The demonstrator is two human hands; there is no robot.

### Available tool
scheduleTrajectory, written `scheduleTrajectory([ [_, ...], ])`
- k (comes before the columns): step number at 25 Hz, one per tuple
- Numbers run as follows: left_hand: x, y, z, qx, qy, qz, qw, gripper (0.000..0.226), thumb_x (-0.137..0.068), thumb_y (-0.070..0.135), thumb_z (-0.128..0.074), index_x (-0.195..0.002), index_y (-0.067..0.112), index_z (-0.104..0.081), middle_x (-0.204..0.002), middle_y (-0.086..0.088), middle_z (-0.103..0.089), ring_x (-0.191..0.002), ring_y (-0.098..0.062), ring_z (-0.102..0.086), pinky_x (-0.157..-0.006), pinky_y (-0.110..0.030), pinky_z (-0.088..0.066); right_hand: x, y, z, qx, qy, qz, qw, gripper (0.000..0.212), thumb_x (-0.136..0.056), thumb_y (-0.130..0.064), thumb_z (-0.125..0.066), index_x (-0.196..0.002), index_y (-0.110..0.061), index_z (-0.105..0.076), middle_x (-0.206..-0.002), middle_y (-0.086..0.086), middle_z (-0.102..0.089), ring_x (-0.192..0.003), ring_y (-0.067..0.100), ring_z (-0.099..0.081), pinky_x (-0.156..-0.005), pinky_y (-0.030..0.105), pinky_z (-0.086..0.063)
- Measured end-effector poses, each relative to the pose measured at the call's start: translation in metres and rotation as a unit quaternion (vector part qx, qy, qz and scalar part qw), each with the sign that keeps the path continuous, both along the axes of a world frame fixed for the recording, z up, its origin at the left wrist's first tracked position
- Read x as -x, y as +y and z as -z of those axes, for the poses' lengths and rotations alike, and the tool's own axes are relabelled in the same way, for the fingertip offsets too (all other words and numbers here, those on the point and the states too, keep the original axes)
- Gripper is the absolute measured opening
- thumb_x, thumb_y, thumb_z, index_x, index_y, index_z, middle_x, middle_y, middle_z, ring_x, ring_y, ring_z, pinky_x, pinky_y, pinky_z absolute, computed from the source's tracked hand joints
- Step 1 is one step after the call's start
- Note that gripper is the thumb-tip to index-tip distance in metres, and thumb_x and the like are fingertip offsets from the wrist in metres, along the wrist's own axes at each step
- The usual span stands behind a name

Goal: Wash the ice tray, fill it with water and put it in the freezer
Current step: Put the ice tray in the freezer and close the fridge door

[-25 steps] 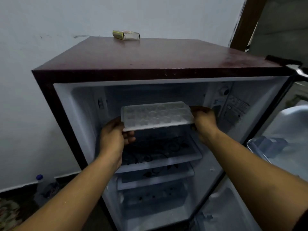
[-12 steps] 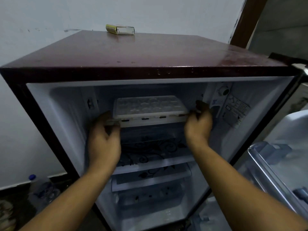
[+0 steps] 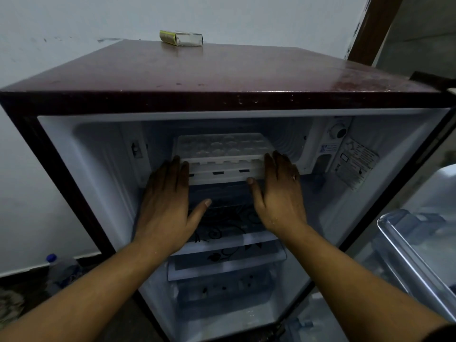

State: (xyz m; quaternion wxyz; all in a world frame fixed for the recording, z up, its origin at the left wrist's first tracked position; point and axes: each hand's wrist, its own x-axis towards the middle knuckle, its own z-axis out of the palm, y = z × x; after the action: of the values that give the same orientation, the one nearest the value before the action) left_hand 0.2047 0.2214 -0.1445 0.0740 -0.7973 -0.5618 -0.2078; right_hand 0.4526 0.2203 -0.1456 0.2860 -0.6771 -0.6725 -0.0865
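Head view: translucent white plastic ice tray (image 3: 222,149), which I held by its ends a second ago, now sits on the white freezer shelf (image 3: 222,176) of the maroon fridge (image 3: 222,70), my left hand (image 3: 167,206) and right hand (image 3: 278,193) flat against its front corners, gripping nothing, so placement looks nearly done.

A small yellow-and-white box (image 3: 181,38) is lying on the maroon top panel (image 3: 246,70), near its back edge by the pale wall (image 3: 74,21). A blue-capped bottle (image 3: 61,270) is standing on the floor at lower left. 2 floral-printed shelves (image 3: 227,230) are sitting one below the other. A dial (image 3: 339,132) and a sticker (image 3: 356,161) are showing on the right inner side. A clear door bin (image 3: 407,248) is hanging at far right.
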Motion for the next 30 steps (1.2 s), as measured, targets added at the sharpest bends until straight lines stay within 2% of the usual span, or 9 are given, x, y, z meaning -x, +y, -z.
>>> scheduleTrajectory([
  [3,-0.002,0.010,-0.006,0.030,0.033,-0.007,0.999,0.109,-0.091,0.082,-0.023,-0.167,0.006,-0.011,-0.175,-0.015,-0.009,-0.160,-0.033,-0.015,-0.130,-0.045,-0.008,-0.002,0.008,-0.005,0.038,-0.030,-0.003,0.999,0.086,-0.103,-0.064,-0.023,-0.160,-0.001,-0.030,-0.167,0.022,-0.026,-0.154,0.039,-0.024,-0.127,0.054,-0.018],
  [6,-0.004,0.015,-0.010,0.058,0.054,-0.009,0.997,0.120,-0.082,0.090,-0.015,-0.168,0.008,0.002,-0.176,-0.012,0.005,-0.162,-0.030,-0.003,-0.131,-0.042,0.001,-0.003,0.014,-0.014,0.104,-0.057,0.005,0.993,0.099,-0.094,-0.076,-0.008,-0.165,-0.007,-0.014,-0.173,0.016,-0.010,-0.158,0.035,-0.013,-0.129,0.052,-0.008],
  [8,-0.004,0.018,-0.012,0.067,0.053,-0.002,0.996,0.124,-0.079,0.093,-0.015,-0.167,0.008,0.006,-0.176,-0.013,0.008,-0.162,-0.031,0.000,-0.130,-0.043,0.003,-0.003,0.017,-0.019,0.148,-0.073,0.008,0.986,0.102,-0.093,-0.081,-0.007,-0.166,-0.010,-0.003,-0.174,0.013,0.001,-0.160,0.033,-0.006,-0.129,0.051,-0.003],
  [10,-0.005,0.017,-0.015,0.077,0.052,0.005,0.996,0.125,-0.077,0.094,-0.014,-0.166,0.009,0.008,-0.175,-0.013,0.009,-0.162,-0.031,0.002,-0.130,-0.044,0.003,-0.003,0.015,-0.025,0.176,-0.073,0.010,0.982,0.098,-0.096,-0.079,-0.013,-0.166,-0.011,0.000,-0.173,0.013,0.006,-0.160,0.033,-0.002,-0.129,0.051,-0.002],
  [14,-0.002,-0.012,-0.019,0.064,0.043,0.025,0.997,0.118,-0.085,0.089,-0.023,-0.167,0.005,-0.007,-0.175,-0.019,-0.008,-0.161,-0.036,-0.010,-0.131,-0.051,-0.012,0.012,-0.027,-0.027,0.159,-0.045,0.021,0.986,0.091,-0.099,-0.074,-0.021,-0.165,-0.011,-0.015,-0.172,0.019,-0.007,-0.158,0.036,-0.012,-0.127,0.054,-0.013],
  [16,-0.001,-0.038,-0.017,0.079,0.050,0.034,0.995,0.113,-0.088,0.086,-0.026,-0.166,0.004,-0.014,-0.173,-0.020,-0.015,-0.160,-0.037,-0.014,-0.130,-0.053,-0.017,0.024,-0.064,-0.021,0.172,-0.013,0.019,0.985,0.084,-0.103,-0.069,-0.027,-0.164,-0.011,-0.020,-0.172,0.019,-0.010,-0.158,0.035,-0.013,-0.127,0.052,-0.014],
  [20,0.008,-0.115,-0.009,0.139,0.055,0.085,0.985,0.109,-0.094,0.084,-0.025,-0.167,0.004,-0.010,-0.175,-0.018,-0.010,-0.162,-0.034,-0.007,-0.132,-0.050,-0.007,0.054,-0.164,-0.009,0.229,0.093,0.041,0.968,0.079,-0.104,-0.066,-0.032,-0.163,-0.015,-0.025,-0.172,0.015,-0.011,-0.159,0.032,-0.012,-0.127,0.050,-0.017],
  [25,0.031,-0.224,-0.003,0.191,0.073,0.160,0.966,0.104,-0.097,0.081,-0.029,-0.168,0.008,-0.005,-0.177,-0.012,-0.002,-0.163,-0.029,0.002,-0.132,-0.048,-0.003,0.094,-0.310,0.004,0.283,0.178,0.115,0.935,0.077,-0.103,-0.066,-0.036,-0.162,-0.017,-0.027,-0.172,0.012,-0.014,-0.158,0.031,-0.015,-0.125,0.049,-0.022],
  [30,0.042,-0.313,0.003,0.227,0.076,0.249,0.939,0.101,-0.097,0.078,-0.032,-0.168,0.010,-0.008,-0.176,-0.013,-0.006,-0.163,-0.030,0.000,-0.132,-0.050,-0.004,0.117,-0.448,0.011,0.298,0.234,0.218,0.899,0.067,-0.102,-0.066,-0.041,-0.150,-0.020,-0.045,-0.170,0.014,-0.019,-0.152,0.039,-0.028,-0.119,0.048,-0.029],
])
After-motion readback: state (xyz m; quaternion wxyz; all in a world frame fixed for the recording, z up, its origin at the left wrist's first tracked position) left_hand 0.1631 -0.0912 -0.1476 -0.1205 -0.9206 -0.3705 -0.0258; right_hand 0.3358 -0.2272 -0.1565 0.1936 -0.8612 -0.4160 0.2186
